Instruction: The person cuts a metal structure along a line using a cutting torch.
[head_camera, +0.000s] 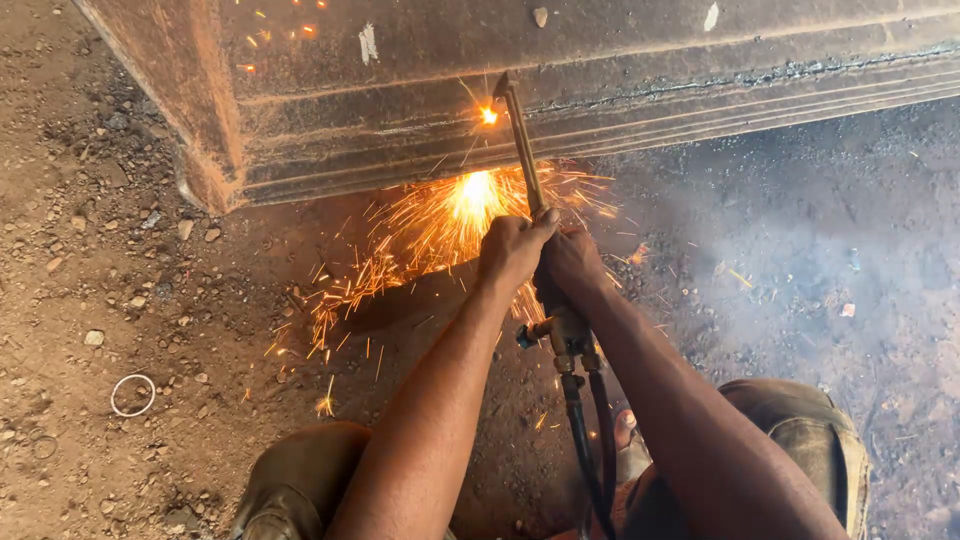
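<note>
Both hands (540, 258) grip torch (522, 140).

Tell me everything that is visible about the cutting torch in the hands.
The cutting torch is a long, thin, brass-coloured tube with a bent tip at a rusty steel beam, where a bright flame point glows and sparks spray down. It slants up and slightly left. The left hand and right hand grip its body together. Below them sit brass valves, and two dark hoses hang down.

Both arms outstretched — left hand (512, 250), right hand (570, 262) — fingers clenched.
</note>
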